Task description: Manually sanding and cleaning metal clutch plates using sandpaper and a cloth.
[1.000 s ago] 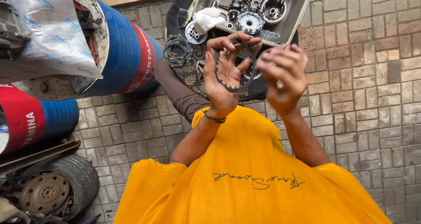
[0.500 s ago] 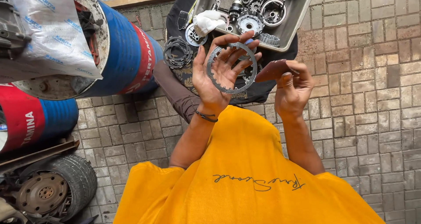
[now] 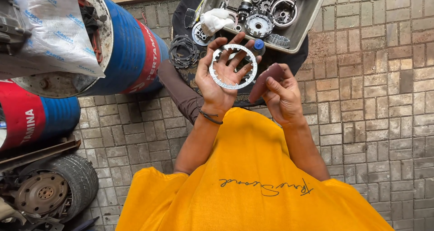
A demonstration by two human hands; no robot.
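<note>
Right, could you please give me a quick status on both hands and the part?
Left hand open, toothed silver metal ring on its palm. Right hand pinches reddish-brown abrasive sheet. Nothing between them.

The left hand (image 3: 221, 79) is raised palm-up with its fingers (image 3: 235, 43) spread wide and pointing away from the body — a dark band circles the wrist below it. Just beside it, the right hand (image 3: 282, 95) is curled closed, thumb pressed along the bent fingers. Both forearms are bare and angle inward from the elbows.
</note>
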